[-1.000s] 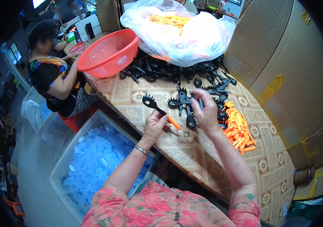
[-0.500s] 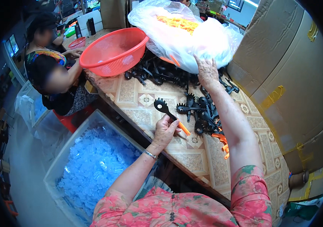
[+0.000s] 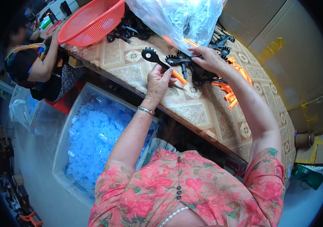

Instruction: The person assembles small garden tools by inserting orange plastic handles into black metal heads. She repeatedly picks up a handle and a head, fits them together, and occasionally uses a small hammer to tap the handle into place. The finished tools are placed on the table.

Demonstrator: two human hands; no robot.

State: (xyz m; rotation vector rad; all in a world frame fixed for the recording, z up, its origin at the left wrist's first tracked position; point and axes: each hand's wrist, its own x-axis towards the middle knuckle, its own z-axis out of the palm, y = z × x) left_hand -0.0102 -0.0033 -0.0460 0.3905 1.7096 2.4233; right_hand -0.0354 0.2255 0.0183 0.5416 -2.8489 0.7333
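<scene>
My left hand is closed round a black spaghetti server with a toothed head and an orange handle, held above the table's near edge. My right hand has its fingers closed at the lower corner of a translucent plastic bag. An orange piece shows at the bag just beyond those fingertips. Black toothed server heads lie under and beside my right hand, partly hidden by it. Loose orange handles are heaped on both sides of my right forearm.
A red plastic basket stands at the far left of the patterned table. More black pieces lie beside it. Cardboard walls bound the right side. A bin of clear bluish plastic stands below left. Another person sits at the left.
My right hand has drawn back from the bag's side to its lower corner, and the bag's shape has changed. More orange handles show by my right forearm. The view has tilted downward.
</scene>
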